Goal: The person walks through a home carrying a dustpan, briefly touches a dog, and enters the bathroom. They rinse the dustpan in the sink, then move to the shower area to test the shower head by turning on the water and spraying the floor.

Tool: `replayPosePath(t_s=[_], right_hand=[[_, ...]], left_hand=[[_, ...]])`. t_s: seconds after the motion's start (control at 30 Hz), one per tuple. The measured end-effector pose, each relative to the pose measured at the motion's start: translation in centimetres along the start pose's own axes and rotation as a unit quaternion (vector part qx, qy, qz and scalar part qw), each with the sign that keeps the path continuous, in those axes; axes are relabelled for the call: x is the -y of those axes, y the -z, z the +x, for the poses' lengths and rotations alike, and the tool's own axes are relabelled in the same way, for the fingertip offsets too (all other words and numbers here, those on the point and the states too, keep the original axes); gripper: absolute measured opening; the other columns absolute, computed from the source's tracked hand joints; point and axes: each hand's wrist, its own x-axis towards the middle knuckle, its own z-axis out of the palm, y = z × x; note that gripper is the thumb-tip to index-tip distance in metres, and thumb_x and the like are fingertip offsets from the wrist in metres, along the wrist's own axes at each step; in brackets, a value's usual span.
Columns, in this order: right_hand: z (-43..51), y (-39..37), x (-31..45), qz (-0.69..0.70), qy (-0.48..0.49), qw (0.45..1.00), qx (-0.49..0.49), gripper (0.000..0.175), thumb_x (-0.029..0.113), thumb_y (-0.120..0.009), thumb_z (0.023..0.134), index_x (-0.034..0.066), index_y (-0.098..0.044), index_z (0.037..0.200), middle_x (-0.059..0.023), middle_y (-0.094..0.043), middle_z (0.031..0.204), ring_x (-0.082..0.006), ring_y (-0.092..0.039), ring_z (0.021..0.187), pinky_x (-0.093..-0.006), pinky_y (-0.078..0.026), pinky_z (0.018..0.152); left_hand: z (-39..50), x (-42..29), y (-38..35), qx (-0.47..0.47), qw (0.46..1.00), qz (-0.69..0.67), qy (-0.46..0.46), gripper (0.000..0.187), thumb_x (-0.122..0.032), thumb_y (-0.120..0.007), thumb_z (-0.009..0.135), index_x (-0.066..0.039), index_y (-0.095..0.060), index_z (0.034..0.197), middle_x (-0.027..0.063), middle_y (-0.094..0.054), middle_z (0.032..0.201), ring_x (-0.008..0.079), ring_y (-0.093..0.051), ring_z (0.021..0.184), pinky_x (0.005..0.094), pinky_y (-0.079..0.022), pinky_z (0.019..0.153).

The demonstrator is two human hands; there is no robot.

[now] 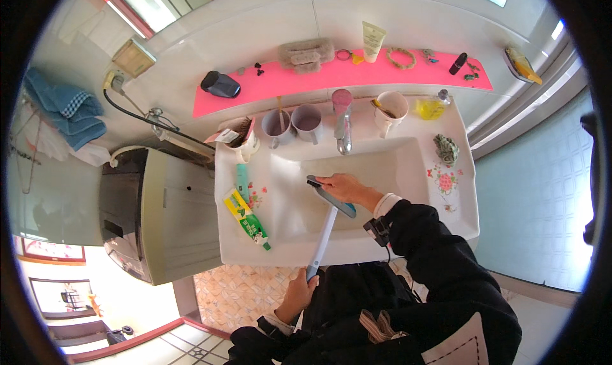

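A long-handled cleaning tool (325,236), perhaps a squeegee or brush, slants across the front rim of the white washbasin (282,248). My left hand (297,293) grips the lower end of its pale handle, in front of the basin. Over the bowl, my right hand (343,189) holds the flat grey head, whose left end pokes out past my fingers. A bit of blue-green shows at the head's other end. The head's underside is hidden. Behind my right hand stands the chrome faucet (343,131). A green Darlie toothpaste tube (247,221) lies on the left ledge.
Along the basin's back stand a white mug with a brush (246,147), two grey mugs (306,123), another mug (392,108) and a yellow-liquid bottle (431,109). A pink shelf (287,85) holds small items above. A washing machine (184,217) adjoins the left side.
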Motion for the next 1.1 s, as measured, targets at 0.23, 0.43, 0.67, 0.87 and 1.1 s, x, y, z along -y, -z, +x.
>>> replayPosePath(t_s=[0.23, 0.43, 0.67, 0.87, 1.1], right_hand=[[-0.8, -0.2, -4.5, -0.066, -0.061, 0.994, 0.069, 0.033, 0.019, -0.04, 0.081, 0.0179, -0.054, 0.11, -0.0172, -0.06, 0.094, -0.0348, -0.058, 0.085, -0.0453, -0.045, 0.072], [-6.8, -1.3, -9.4, -0.055, -0.29, 0.939, -0.179, 0.035, 0.016, -0.039, 0.085, 0.0174, -0.049, 0.118, -0.0172, -0.058, 0.087, -0.0402, -0.056, 0.085, -0.0511, -0.043, 0.072], [-6.6, -0.4, -6.4, 0.676, -0.219, 0.703, 0.015, 0.038, 0.026, -0.039, 0.091, 0.02, -0.037, 0.128, 0.0002, -0.042, 0.071, -0.0084, -0.031, 0.044, -0.0223, -0.027, 0.041], [-8.4, 0.8, -4.4, 0.659, -0.208, 0.722, 0.019, 0.032, 0.023, -0.037, 0.091, 0.0108, -0.041, 0.12, -0.0054, -0.058, 0.08, -0.0116, -0.05, 0.059, -0.0249, -0.042, 0.05], [-9.2, -1.4, -2.8, 0.739, -0.187, 0.647, 0.001, 0.018, 0.015, -0.041, 0.09, 0.0085, -0.046, 0.105, -0.0093, -0.061, 0.093, -0.0131, -0.053, 0.076, -0.0281, -0.044, 0.066]], left_hand=[[0.0, -2.1, -0.4, 0.052, 0.996, -0.063, 0.019, 0.038, -0.03, -0.051, 0.084, -0.003, -0.041, 0.108, 0.0227, -0.057, 0.068, 0.0367, -0.058, 0.061, 0.0448, -0.045, 0.054], [-0.2, -1.5, -0.1, 0.04, 0.995, -0.072, 0.058, 0.035, -0.028, -0.051, 0.084, -0.002, -0.043, 0.106, 0.0206, -0.056, 0.066, 0.03, -0.059, 0.057, 0.0392, -0.045, 0.052], [-0.1, -1.5, 0.4, 0.057, 0.982, -0.163, 0.08, 0.026, -0.027, -0.046, 0.088, -0.002, -0.041, 0.093, 0.0069, -0.047, 0.056, 0.0157, -0.047, 0.038, 0.0294, -0.04, 0.034], [0.9, -2.2, 1.4, 0.035, 0.945, -0.3, 0.124, 0.023, -0.025, -0.046, 0.087, -0.003, -0.041, 0.084, 0.0069, -0.047, 0.057, 0.0161, -0.047, 0.037, 0.0295, -0.041, 0.035], [2.6, -1.1, 2.3, 0.048, 0.969, -0.219, 0.108, 0.037, -0.031, -0.046, 0.088, 0.004, -0.04, 0.099, 0.0129, -0.051, 0.066, 0.0208, -0.053, 0.044, 0.0324, -0.046, 0.042]])
